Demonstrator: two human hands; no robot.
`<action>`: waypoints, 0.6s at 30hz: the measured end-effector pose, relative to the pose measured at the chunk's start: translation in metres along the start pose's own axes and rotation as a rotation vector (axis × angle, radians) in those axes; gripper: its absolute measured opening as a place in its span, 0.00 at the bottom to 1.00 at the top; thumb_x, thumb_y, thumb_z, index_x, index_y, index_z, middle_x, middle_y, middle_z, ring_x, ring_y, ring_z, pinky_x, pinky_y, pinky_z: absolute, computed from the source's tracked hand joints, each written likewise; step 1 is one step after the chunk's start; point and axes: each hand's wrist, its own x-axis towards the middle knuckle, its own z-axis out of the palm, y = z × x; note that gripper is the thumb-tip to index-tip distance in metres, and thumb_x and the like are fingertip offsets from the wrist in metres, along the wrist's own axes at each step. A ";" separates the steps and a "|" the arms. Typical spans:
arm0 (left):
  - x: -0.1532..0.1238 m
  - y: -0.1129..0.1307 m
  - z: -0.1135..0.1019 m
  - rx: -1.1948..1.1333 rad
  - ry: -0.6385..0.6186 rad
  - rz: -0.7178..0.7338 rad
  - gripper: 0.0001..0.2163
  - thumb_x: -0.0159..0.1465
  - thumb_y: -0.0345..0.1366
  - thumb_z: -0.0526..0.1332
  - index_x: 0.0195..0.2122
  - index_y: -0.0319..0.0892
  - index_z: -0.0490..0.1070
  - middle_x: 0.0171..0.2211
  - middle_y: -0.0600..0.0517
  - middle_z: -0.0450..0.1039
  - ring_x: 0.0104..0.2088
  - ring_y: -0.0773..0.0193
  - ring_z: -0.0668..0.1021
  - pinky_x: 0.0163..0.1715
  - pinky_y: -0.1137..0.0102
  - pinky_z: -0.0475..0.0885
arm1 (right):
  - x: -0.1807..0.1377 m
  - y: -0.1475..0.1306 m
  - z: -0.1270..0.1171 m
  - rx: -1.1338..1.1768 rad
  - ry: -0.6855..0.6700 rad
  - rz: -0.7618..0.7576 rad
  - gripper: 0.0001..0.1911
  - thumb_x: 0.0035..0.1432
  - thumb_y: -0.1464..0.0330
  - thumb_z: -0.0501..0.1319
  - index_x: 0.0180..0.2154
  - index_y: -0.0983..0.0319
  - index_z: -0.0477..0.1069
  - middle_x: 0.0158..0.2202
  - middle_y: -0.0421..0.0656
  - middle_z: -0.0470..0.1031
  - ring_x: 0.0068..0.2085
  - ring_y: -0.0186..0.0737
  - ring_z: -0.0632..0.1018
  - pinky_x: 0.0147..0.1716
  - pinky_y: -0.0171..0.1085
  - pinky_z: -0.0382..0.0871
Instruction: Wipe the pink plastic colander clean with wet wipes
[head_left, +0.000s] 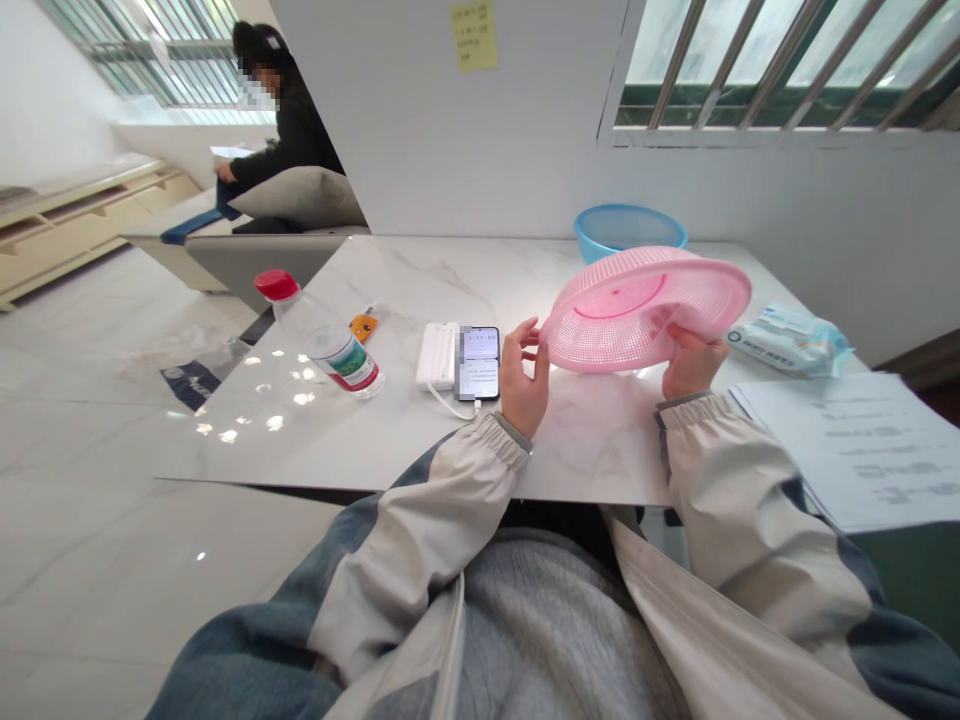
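Note:
A pink perforated plastic basket (637,305) is held tilted above the white marble table (420,290), its underside turned toward me. My left hand (523,378) pinches its left rim with thumb and fingers. My right hand (690,360) grips the basket's lower right edge from beneath, fingers curled under it. Both sleeves are cream and blue.
A blue basin (628,228) stands behind the basket. A phone (480,362) and a white power bank (438,355) lie left of my hand, a clear bottle with red cap (319,335) further left. A wipes pack (787,340) and papers (847,440) lie right. Another person (281,130) sits far left.

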 end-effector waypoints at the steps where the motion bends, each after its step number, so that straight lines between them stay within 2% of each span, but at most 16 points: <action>1: 0.000 0.001 0.000 0.005 -0.002 -0.012 0.15 0.76 0.49 0.58 0.58 0.49 0.71 0.50 0.45 0.76 0.48 0.59 0.79 0.44 0.63 0.78 | -0.001 -0.001 0.000 0.007 0.003 0.007 0.11 0.46 0.82 0.69 0.33 0.64 0.78 0.35 0.39 0.81 0.39 0.40 0.84 0.41 0.41 0.86; 6: 0.000 0.002 -0.002 0.033 -0.019 -0.033 0.12 0.76 0.49 0.58 0.51 0.47 0.73 0.48 0.46 0.76 0.47 0.59 0.79 0.44 0.64 0.77 | -0.002 -0.005 0.001 -0.011 0.017 0.038 0.11 0.47 0.80 0.69 0.30 0.59 0.78 0.33 0.35 0.81 0.36 0.36 0.83 0.37 0.37 0.86; 13: -0.001 -0.009 0.000 -0.021 -0.069 -0.069 0.06 0.75 0.42 0.58 0.47 0.47 0.70 0.44 0.48 0.74 0.44 0.61 0.78 0.40 0.66 0.76 | -0.001 -0.007 0.003 -0.032 0.012 0.026 0.11 0.46 0.81 0.68 0.30 0.60 0.77 0.31 0.36 0.78 0.36 0.38 0.82 0.46 0.42 0.85; 18: -0.001 -0.017 0.002 -0.053 -0.102 -0.128 0.05 0.73 0.40 0.59 0.46 0.46 0.69 0.43 0.49 0.73 0.43 0.62 0.77 0.37 0.68 0.76 | -0.001 -0.007 0.004 0.031 0.029 0.064 0.11 0.44 0.81 0.69 0.33 0.67 0.77 0.34 0.42 0.78 0.37 0.41 0.81 0.47 0.44 0.84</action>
